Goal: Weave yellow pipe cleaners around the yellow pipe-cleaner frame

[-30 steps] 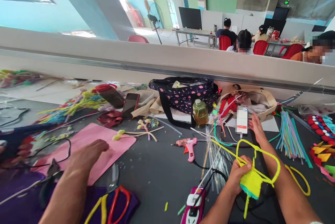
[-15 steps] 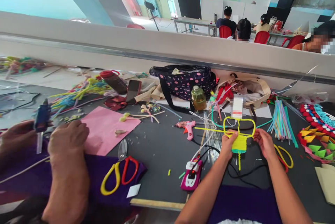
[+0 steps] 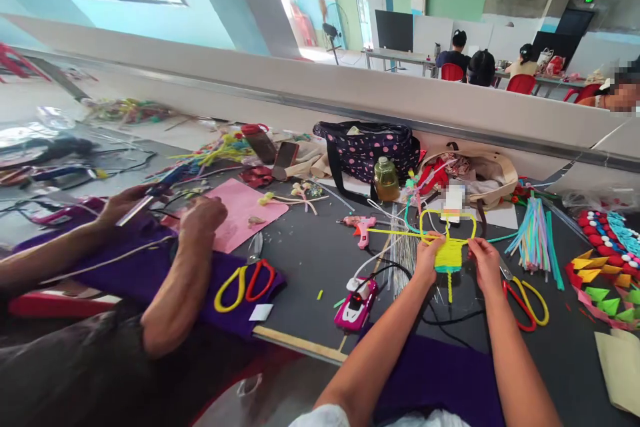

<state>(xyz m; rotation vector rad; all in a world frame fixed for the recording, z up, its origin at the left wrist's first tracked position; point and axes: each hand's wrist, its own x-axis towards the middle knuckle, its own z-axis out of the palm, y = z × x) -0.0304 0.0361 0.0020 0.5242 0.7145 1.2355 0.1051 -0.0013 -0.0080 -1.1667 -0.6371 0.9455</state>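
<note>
My left hand (image 3: 430, 254) pinches a yellow pipe-cleaner figure (image 3: 449, 255) at its left side. The figure has two open loops on top, a tightly wound body with a turquoise lower edge, and a stem hanging down. A loose straight end of yellow pipe cleaner (image 3: 393, 232) runs out leftward past my fingers. My right hand (image 3: 484, 259) is closed at the lower right of the right loop, thumb and fingertips together on the pipe cleaner. Close to my right forearm lie red-and-yellow scissors (image 3: 530, 304). A pink glue gun (image 3: 364, 227) rests left of my hands.
A magenta power strip (image 3: 353, 314) with cables lies left of my forearm. Pipe-cleaner bundles (image 3: 535, 234) are at right; a bottle (image 3: 386, 180) and dark bag (image 3: 367, 154) stand behind. At left, a co-worker's hands (image 3: 203, 220) work near a pink sheet (image 3: 250, 207) and other scissors (image 3: 245, 284).
The view has swung left, showing more of the co-worker. The yellow figure stays in my hands, with the right hand still at its right loop. The co-worker's hands have shifted with the blue tool.
</note>
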